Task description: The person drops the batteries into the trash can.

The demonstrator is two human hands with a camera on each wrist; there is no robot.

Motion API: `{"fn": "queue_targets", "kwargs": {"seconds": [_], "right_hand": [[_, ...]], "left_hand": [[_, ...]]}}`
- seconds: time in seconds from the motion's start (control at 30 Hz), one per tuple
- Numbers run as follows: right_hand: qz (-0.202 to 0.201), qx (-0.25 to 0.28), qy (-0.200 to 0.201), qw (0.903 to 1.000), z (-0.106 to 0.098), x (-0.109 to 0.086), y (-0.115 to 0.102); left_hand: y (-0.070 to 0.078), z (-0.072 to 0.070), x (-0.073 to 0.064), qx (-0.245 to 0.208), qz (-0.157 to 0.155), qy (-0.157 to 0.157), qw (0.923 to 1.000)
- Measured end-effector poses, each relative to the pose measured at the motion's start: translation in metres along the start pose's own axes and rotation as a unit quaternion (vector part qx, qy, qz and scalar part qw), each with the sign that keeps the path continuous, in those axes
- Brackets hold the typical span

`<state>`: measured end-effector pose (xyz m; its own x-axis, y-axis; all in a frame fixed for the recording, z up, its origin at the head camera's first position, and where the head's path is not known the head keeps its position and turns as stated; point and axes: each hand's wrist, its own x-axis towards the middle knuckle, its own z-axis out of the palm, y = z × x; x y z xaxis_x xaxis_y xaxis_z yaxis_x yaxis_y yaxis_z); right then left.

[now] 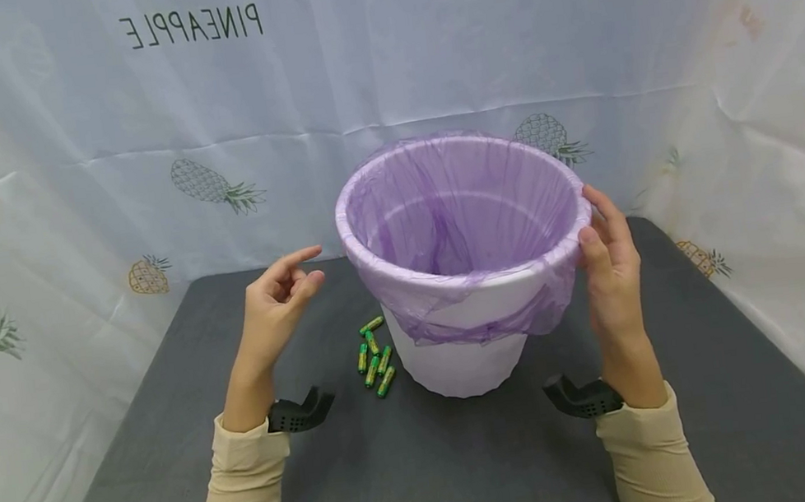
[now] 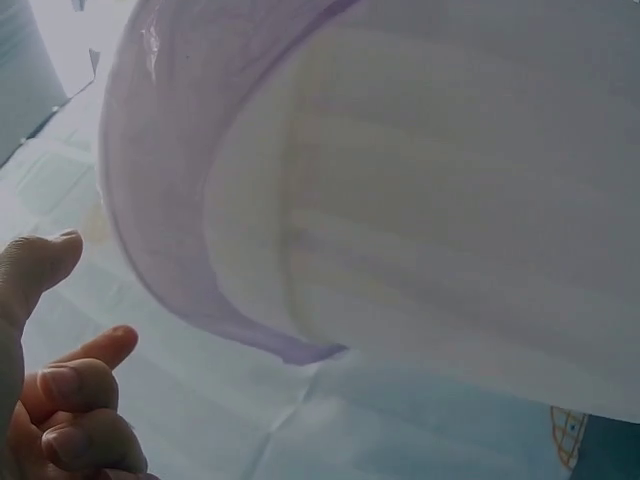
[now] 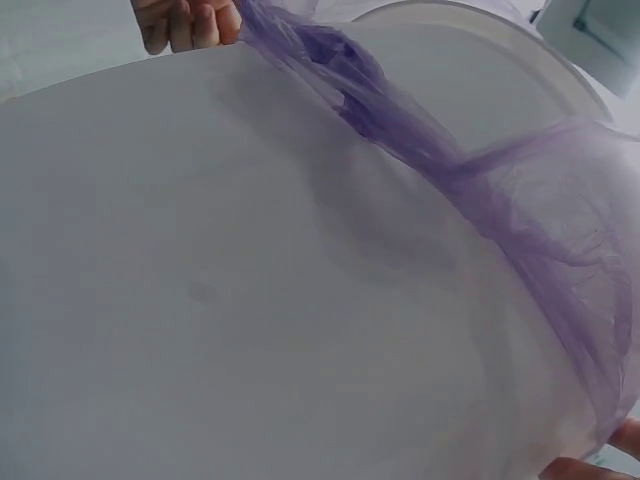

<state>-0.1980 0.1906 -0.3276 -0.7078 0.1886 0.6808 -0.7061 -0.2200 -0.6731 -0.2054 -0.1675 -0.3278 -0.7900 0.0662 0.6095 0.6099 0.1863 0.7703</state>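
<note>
Lining the bin (image 1: 456, 367) seems underway: right hand (image 1: 612, 273) pinches the purple liner (image 1: 558, 304), left hand (image 1: 271, 303) empty, fingertips apart. Smoothing seems called for next.

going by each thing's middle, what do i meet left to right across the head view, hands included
Left hand → green batteries → white bin → right hand

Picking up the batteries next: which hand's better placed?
Left, probably. The left hand looks empty and is on the batteries' side of the bin; the right hand is across it, touching the bin.
</note>
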Motion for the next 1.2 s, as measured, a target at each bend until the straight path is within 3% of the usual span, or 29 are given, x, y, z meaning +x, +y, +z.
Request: {"fn": "queue_targets", "kwargs": {"seconds": [0.3,0.6,0.7,0.83,1.07,1.2], "right_hand": [[0.005,0.055,-0.026,0.9981,0.005,0.001,0.001],[-0.016,0.095,-0.019,0.9952,0.008,0.003,0.008],[-0.032,0.085,-0.02,0.9956,0.005,0.005,0.011],[-0.042,0.078,-0.019,0.9958,-0.001,0.007,0.013],[-0.043,0.099,-0.026,0.9938,-0.01,0.011,0.015],[-0.045,0.103,-0.025,0.9933,-0.013,0.012,0.015]], "left_hand": [[-0.019,-0.004,-0.008,-0.001,-0.016,0.008,0.9998],[-0.041,-0.01,-0.015,0.013,-0.063,-0.004,0.9979],[-0.052,-0.013,-0.017,0.021,-0.091,-0.034,0.995],[-0.068,-0.018,-0.02,0.041,-0.127,-0.096,0.9863],[-0.103,-0.02,-0.029,0.083,-0.162,-0.223,0.9577],[-0.118,-0.02,-0.035,0.08,-0.183,-0.265,0.9434]]}}
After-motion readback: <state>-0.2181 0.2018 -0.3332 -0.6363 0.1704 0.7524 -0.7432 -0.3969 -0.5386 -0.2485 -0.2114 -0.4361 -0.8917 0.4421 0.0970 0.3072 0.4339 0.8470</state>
